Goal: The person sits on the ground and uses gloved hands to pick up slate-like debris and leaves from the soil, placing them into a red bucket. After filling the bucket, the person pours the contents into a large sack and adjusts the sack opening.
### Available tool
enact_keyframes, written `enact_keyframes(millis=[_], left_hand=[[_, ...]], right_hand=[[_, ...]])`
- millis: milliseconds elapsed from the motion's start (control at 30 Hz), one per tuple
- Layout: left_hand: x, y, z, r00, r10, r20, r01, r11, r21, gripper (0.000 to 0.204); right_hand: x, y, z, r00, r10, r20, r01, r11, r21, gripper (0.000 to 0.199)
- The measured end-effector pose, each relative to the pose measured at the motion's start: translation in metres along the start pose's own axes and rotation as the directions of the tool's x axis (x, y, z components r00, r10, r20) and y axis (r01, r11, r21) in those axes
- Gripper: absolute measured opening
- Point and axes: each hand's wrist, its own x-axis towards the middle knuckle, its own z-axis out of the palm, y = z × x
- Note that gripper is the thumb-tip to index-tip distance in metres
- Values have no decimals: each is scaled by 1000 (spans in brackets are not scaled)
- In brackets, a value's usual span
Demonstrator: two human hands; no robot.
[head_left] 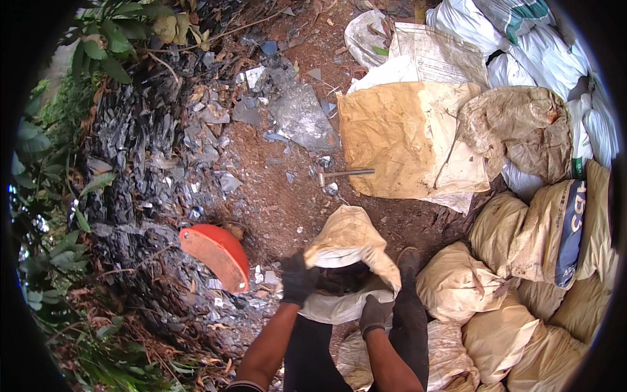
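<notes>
Between my legs stands a yellowish woven sack (349, 235), its mouth spread and facing me, with dark contents I cannot make out inside. My left hand (298, 279), in a dark glove, grips the left side of the sack's rim. On the near right side of the rim, my gloved right hand (375, 313) is closed on the fabric. An orange-red curved pan (219, 255) lies tilted on the rubble to the left. Beyond the sack, a small hammer (345, 174) lies with its handle on the edge of a flattened yellow sack (385, 144).
Filled sacks (460, 281) are stacked along the right, with white sacks (545, 55) farther back. A brown crumpled sack (522, 127) lies by the flattened ones. Dark flaky rock rubble (140, 170) covers the left, bordered by green plants (55, 150). A grey slab (300, 114) lies ahead.
</notes>
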Motion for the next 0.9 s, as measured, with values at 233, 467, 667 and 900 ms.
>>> enact_keyframes(millis=[233, 467, 667, 900], left_hand=[[38, -44, 5, 908, 55, 416, 109, 926, -361, 51], [39, -28, -40, 935, 270, 228, -198, 935, -295, 78], [45, 29, -47, 786, 618, 20, -618, 786, -1, 99], [72, 67, 26, 617, 595, 515, -713, 700, 45, 50]], right_hand=[[2, -44, -48, 869, -266, 417, 399, 876, -272, 39], [-55, 26, -22, 974, 15, -227, 13, 992, 123, 63], [-69, 60, 64, 876, 153, -457, 112, 858, 501, 67], [-77, 27, 89, 706, 693, -148, -242, 432, 869, 70]])
